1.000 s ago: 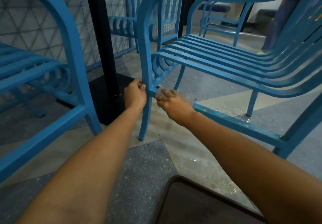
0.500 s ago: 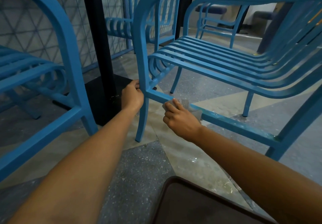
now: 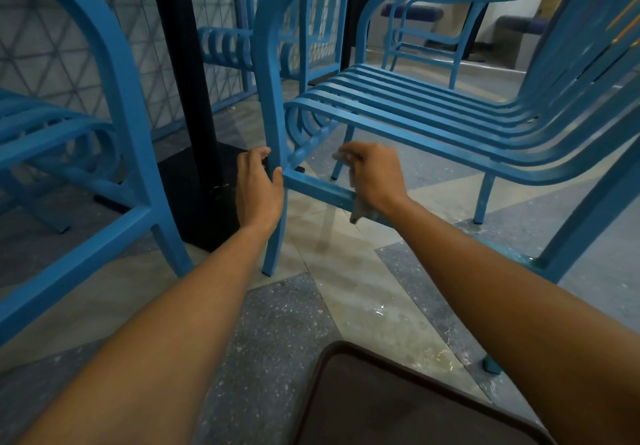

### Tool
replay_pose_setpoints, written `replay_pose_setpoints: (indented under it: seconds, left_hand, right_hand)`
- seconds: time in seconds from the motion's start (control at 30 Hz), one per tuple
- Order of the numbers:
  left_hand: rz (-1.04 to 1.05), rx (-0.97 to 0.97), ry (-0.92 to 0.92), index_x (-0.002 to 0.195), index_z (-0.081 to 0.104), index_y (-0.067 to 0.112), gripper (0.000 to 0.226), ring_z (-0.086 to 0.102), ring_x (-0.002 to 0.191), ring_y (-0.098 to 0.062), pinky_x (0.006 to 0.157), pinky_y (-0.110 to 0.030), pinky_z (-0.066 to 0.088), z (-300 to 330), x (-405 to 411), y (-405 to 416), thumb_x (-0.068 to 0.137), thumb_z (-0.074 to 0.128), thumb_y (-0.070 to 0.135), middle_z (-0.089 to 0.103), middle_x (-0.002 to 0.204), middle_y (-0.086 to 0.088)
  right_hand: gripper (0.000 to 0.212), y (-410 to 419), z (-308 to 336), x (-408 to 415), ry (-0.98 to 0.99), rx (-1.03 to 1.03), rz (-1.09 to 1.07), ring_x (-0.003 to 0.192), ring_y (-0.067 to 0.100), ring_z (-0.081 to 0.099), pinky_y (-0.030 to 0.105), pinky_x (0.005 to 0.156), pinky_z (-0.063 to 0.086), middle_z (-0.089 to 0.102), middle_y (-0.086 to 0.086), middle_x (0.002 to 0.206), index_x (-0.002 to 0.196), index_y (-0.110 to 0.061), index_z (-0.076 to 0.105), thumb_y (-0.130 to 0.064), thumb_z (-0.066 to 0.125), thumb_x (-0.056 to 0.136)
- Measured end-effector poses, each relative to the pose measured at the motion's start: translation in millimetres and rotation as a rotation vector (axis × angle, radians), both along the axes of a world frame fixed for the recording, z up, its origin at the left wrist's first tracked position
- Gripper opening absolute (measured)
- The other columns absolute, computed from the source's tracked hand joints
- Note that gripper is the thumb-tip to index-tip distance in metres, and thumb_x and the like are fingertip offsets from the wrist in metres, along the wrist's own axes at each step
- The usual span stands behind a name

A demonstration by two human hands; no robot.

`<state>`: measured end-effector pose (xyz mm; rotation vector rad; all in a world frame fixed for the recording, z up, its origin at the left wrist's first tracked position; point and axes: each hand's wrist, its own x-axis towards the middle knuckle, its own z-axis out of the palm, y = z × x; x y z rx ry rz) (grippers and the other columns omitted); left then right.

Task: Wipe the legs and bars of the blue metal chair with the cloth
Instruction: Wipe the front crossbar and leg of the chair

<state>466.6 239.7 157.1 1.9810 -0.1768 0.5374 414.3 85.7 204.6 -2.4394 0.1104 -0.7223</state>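
The blue chair [image 3: 398, 108] fills the frame from 10 to 3 o'clock. The left hand [image 3: 258, 188] sits loosely spread at its front leg [image 3: 273, 153], thumb on the leg's near face, fingers reaching behind it. At 3 o'clock from it, the right hand [image 3: 372, 176] grips the pale cloth [image 3: 360, 210] draped over the low side bar [image 3: 318, 190].

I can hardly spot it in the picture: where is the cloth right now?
The cloth is in the right hand, draped over the chair's low side bar, just right of the front leg in the head view.
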Motion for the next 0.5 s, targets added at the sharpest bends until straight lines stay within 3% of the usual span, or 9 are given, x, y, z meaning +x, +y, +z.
replay_pose_setpoints:
  seconds: [0.17, 0.33, 0.5]
  left_hand:
    - [-0.114, 0.221, -0.137, 0.120, 0.052, 0.019, 0.028, 0.048, 0.115, -0.013, 0.086, -0.024, 0.042, -4, -9, -3, 0.093, 0.050, 0.014, 0.048, 0.125, 0.003]
    - [-0.190, 0.558, -0.234, 0.132, 0.046, 0.018, 0.042, 0.039, 0.128, -0.017, 0.106, -0.033, 0.033, -14, -9, -3, 0.092, 0.049, 0.008, 0.047, 0.136, 0.001]
    - [-0.282, 0.745, -0.231, 0.143, 0.031, 0.018, 0.053, 0.023, 0.141, -0.015, 0.118, -0.033, 0.014, -24, -8, -9, 0.093, 0.043, 0.006, 0.032, 0.150, 0.000]
  right_hand:
    - [0.027, 8, -23, 10, 0.267, -0.250, 0.111, 0.091, 0.030, 0.062, 0.039, 0.079, 0.051, 0.065, 0.013, 0.110, 0.117, -0.018, 0.063, -0.021, 0.045, 0.097]
    - [0.044, 2, -43, -6, 0.141, -0.542, 0.135, 0.103, 0.031, 0.058, 0.043, 0.082, 0.051, 0.062, 0.007, 0.120, 0.125, -0.021, 0.056, 0.001, 0.046, 0.089]
    - [0.044, -9, -47, -22, 0.114, -0.629, 0.154, 0.117, 0.029, 0.048, 0.042, 0.087, 0.045, 0.054, 0.006, 0.134, 0.130, -0.016, 0.053, 0.001, 0.040, 0.092]
